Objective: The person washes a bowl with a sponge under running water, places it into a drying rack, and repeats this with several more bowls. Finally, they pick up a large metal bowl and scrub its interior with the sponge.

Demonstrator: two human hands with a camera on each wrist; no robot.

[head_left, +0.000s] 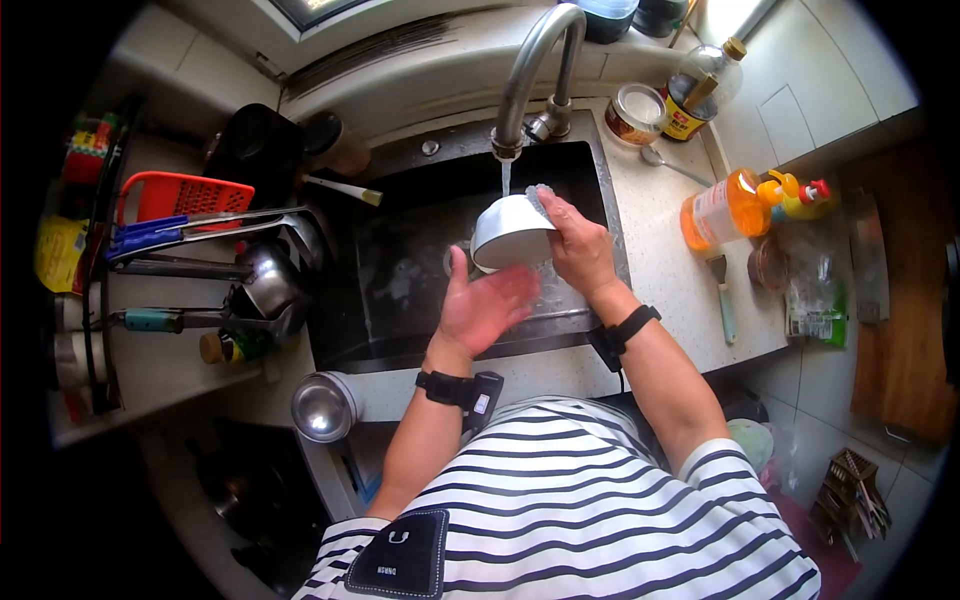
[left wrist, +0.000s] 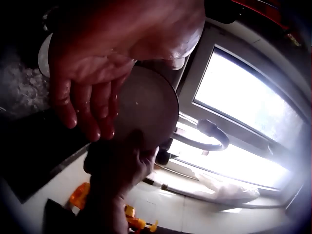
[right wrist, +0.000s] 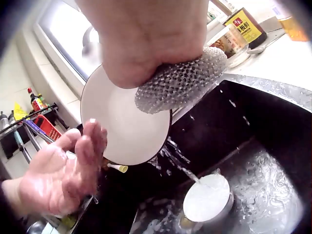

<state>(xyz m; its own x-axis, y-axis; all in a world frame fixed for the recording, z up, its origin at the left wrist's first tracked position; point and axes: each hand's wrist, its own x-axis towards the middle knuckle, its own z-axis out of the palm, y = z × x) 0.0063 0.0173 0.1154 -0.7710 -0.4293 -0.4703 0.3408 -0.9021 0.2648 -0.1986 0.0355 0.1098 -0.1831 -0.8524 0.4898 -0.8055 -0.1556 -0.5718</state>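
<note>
My right hand [head_left: 582, 245] grips the white bowl [head_left: 510, 225] at its right side, and a grey mesh scrubber [right wrist: 183, 80] is caught in the same hold. My left hand [head_left: 485, 310] pinches nothing: the palm is open, the fingers are extended and wet, just near the bowl on its near left side. Whether they touch it, I cannot tell. The bowl is tilted, above the dark sink [head_left: 390, 280] and below the faucet [head_left: 520, 75]. Its spout stands close over the far side of the bowl, and water runs down from it. In the right wrist view, a small round vessel [right wrist: 207, 197] full of water sits lower in the sink; from above, the bowl and my left hand mostly hide it.

At the left, a pale-bristled brush [head_left: 345, 190] reaches over the sink edge. Beyond it are a red basket [head_left: 190, 200], blue-handled tongs [head_left: 160, 235] and a shiny ladle [head_left: 270, 275], rather crowded together. On the right counter [head_left: 660, 270] lie an orange bottle [head_left: 720, 212] and, nearer to me, a scraper-like tool [head_left: 725, 310]. Farther off, a spoon [head_left: 675, 165] lies near a round jar [head_left: 635, 112].
</note>
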